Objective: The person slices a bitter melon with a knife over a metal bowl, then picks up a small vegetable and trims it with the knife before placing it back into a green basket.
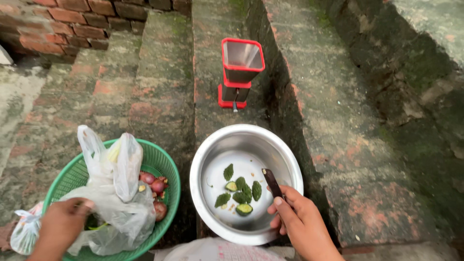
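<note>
My right hand [299,220] grips a knife [272,182] by its dark handle, held over the near right rim of a steel bowl [285,154]. Several green bitter gourd pieces [241,191] lie in the bottom of the bowl. My left hand [62,224] reaches into a clear plastic bag [116,193] that sits in a green plastic basket [162,159] at the lower left. Its fingers are curled inside the bag; what they hold is hidden. A few red onions [153,186] show in the basket beside the bag.
A red and steel chopper box [240,70] stands on the mossy brick step beyond the bowl. Brick steps run upward, with a brick wall [72,24] at the top left. A second small plastic bag [24,232] lies at the far lower left.
</note>
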